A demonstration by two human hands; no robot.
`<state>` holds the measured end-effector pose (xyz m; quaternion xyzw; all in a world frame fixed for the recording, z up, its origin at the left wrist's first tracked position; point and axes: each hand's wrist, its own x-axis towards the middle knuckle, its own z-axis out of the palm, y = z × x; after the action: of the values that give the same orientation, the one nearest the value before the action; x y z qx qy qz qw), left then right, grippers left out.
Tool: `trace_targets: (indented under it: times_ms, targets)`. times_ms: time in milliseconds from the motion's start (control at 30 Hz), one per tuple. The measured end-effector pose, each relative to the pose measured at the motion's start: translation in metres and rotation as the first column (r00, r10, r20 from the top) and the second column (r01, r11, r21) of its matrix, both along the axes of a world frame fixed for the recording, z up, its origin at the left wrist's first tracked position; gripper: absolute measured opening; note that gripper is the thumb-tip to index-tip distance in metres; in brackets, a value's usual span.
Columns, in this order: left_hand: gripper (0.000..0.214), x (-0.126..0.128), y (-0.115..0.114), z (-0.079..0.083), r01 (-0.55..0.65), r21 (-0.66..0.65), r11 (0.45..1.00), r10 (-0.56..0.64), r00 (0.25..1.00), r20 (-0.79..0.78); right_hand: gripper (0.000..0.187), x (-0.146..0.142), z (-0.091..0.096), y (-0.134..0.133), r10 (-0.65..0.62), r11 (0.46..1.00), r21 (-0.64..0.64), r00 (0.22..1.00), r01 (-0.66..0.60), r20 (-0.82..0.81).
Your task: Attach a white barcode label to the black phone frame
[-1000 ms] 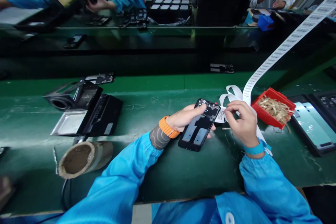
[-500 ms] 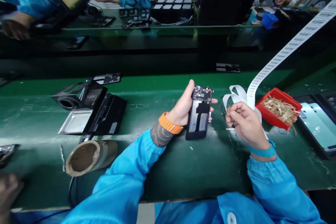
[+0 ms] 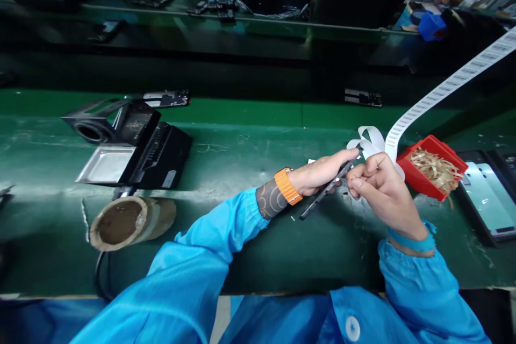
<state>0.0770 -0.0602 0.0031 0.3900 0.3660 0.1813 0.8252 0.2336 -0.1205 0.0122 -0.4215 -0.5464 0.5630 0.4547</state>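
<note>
My left hand (image 3: 316, 174), with an orange band at its wrist, is closed around an opened phone (image 3: 322, 197) with its inner parts bare. The phone is turned nearly edge-on, so its board side is mostly hidden. Close against the phone's right side, my right hand (image 3: 381, 188) has its fingers curled in a pinch; whatever lies between the fingertips is too small to tell. Behind that hand, a white strip of printed barcode labels (image 3: 447, 83) runs down from the upper right and curls in loops on the green bench (image 3: 250, 156).
A red bin (image 3: 415, 180) of tan strips stands right of my right hand, beside a tray of pale blue phone panels (image 3: 489, 199). On the left are a black device (image 3: 161, 156) and a cardboard tube (image 3: 159, 220). Another phone part (image 3: 363, 98) lies at the back. Co-workers are across the bench.
My left hand has moved right and turned the phone from face-up to nearly edge-on, bringing it against my right hand. The right hand stays pinched. The view has shifted slightly.
</note>
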Motion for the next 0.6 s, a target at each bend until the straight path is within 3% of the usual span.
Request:
trace_targets:
  times_ms: [100,267,400,600]
  targets:
    - [0.041,-0.001,-0.002,0.005,0.031,0.215,0.976,-0.021,0.999,-0.047,0.032,-0.002,0.003,0.0,0.045,0.999,-0.016,0.999,-0.045,0.006]
    - [0.052,-0.003,0.004,-0.004,0.061,0.505,0.861,0.049,0.978,-0.201,0.039,-0.002,0.009,0.0,0.039,0.996,-0.083,0.997,-0.034,0.062]
    - [0.055,-0.005,0.009,-0.012,0.155,0.581,0.799,-0.003,0.967,-0.255,0.044,-0.002,0.013,0.0,0.037,0.991,-0.133,0.989,-0.018,0.142]
    - [0.048,-0.006,0.009,-0.012,0.109,0.575,0.811,0.036,0.971,-0.234,0.043,-0.002,0.014,-0.001,0.019,0.988,-0.152,0.984,0.008,0.176]
